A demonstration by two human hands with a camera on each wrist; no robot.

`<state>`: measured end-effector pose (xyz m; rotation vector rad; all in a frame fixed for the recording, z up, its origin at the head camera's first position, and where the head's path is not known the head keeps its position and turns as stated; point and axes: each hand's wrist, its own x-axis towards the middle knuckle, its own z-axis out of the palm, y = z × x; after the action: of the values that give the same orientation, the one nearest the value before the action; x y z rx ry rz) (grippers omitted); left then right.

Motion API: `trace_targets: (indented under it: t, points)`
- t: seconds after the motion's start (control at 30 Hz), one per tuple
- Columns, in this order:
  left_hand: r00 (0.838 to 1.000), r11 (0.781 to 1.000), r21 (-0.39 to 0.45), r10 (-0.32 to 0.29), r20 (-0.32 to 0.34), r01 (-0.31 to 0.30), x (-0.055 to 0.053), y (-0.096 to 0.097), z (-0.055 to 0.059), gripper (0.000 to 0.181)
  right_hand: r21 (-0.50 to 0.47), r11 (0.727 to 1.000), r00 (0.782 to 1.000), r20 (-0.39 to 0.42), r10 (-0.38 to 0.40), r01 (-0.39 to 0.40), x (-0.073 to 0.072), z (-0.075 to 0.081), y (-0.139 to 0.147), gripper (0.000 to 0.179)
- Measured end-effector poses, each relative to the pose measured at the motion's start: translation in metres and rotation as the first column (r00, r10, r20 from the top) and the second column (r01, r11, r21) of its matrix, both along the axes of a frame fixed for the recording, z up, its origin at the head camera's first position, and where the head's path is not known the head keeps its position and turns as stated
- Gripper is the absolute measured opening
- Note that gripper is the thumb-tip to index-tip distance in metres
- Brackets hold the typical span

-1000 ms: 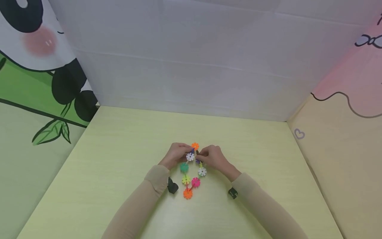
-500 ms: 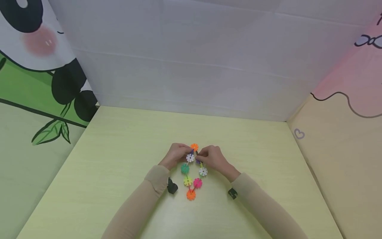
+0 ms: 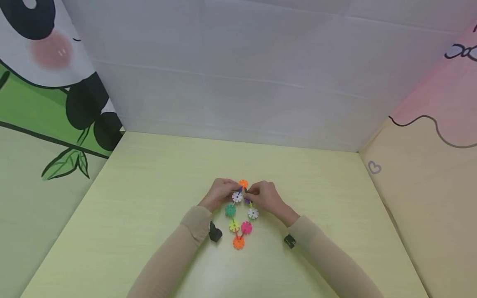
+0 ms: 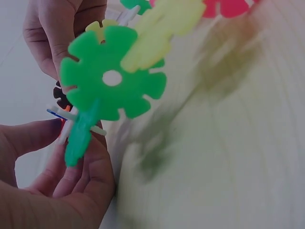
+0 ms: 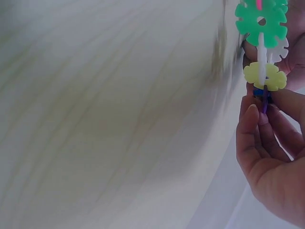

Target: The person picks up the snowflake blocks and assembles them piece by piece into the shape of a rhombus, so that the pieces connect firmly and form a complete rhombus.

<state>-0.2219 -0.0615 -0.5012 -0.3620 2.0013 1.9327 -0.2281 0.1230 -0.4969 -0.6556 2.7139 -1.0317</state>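
Observation:
Slotted snowflake building discs are linked in a ring between the two hands. At its far end, the left hand (image 3: 220, 193) pinches the chain near a blue disc (image 3: 240, 189), just below an orange disc (image 3: 243, 183). Opposite it, the right hand (image 3: 267, 196) pinches a purple disc (image 3: 247, 201) by its edge. Down the left side run a white disc (image 3: 237, 197), a teal disc (image 3: 230, 210) and a yellow disc (image 3: 234, 226). An orange disc (image 3: 239, 243) forms the near end, beside a pink disc (image 3: 246, 227). A black disc (image 4: 59, 95) shows between the hands in the left wrist view.
The pale wooden tabletop (image 3: 167, 165) lies under the hands. A white wall (image 3: 238, 103) stands behind it, with printed panels at left and right. Black wrist mounts (image 3: 215, 232) hang from the sleeves.
The near end of the disc ring has swung slightly right and toward the person, mostly in the first half second. Both hands keep their pinch and hardly move.

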Motion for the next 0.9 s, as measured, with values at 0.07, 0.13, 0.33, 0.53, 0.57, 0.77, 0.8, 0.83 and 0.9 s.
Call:
trace_targets:
  t: [0.07, 0.13, 0.33, 0.53, 0.57, 0.77, 0.8, 0.83, 0.9]
  points:
    - [1.0, 1.0, 0.016, -0.016, -0.006, 0.016, -0.0001, -0.0002, -0.0005, 0.028, 0.003, 1.0, 1.0, 0.002, 0.0, 0.0, -0.0004, -0.0002, 0.0, 0.014]
    - [0.999, 0.999, 0.031, -0.034, -0.007, 0.034, -0.0005, -0.0006, -0.0011, 0.033, 0.008, 1.0, 1.0, 0.006, 0.0, 0.0, -0.0009, -0.0011, -0.0002, 0.015]
    - [0.999, 0.998, 0.041, -0.043, 0.001, 0.043, -0.0023, -0.0015, -0.0027, 0.032, 0.008, 1.0, 1.0, 0.012, -0.008, 0.008, -0.0026, -0.0049, -0.0006, 0.016]
    - [1.0, 0.999, 0.044, -0.015, 0.009, 0.015, -0.0035, -0.0011, -0.0036, 0.026, 0.002, 1.0, 1.0, -0.008, -0.023, 0.023, -0.0024, -0.007, -0.0026, 0.014]
    - [1.0, 0.999, 0.046, -0.013, 0.011, 0.013, -0.0037, -0.0012, -0.0039, 0.026, -0.001, 1.0, 1.0, -0.009, -0.027, 0.027, -0.0023, -0.0069, -0.0028, 0.013]
    - [0.999, 0.998, 0.055, -0.018, 0.027, 0.017, -0.0045, -0.0021, -0.0028, 0.024, -0.039, 0.998, 0.999, -0.025, -0.042, 0.041, -0.0018, -0.0073, -0.0029, 0.011]
    - [0.999, 0.998, 0.056, -0.018, 0.031, 0.016, -0.0045, -0.0022, -0.0025, 0.024, -0.05, 0.998, 0.999, -0.03, -0.045, 0.044, -0.0016, -0.0077, -0.0032, 0.011]
    - [0.999, 0.998, 0.055, -0.019, 0.035, 0.017, -0.0045, -0.0023, -0.0022, 0.024, -0.063, 0.997, 0.998, -0.036, -0.049, 0.046, -0.0012, -0.0081, -0.0034, 0.011]
    - [0.999, 0.998, 0.055, -0.017, 0.044, 0.014, -0.0046, -0.0024, -0.0018, 0.023, -0.088, 0.995, 0.997, -0.045, -0.057, 0.053, -0.0002, -0.009, -0.0038, 0.01]
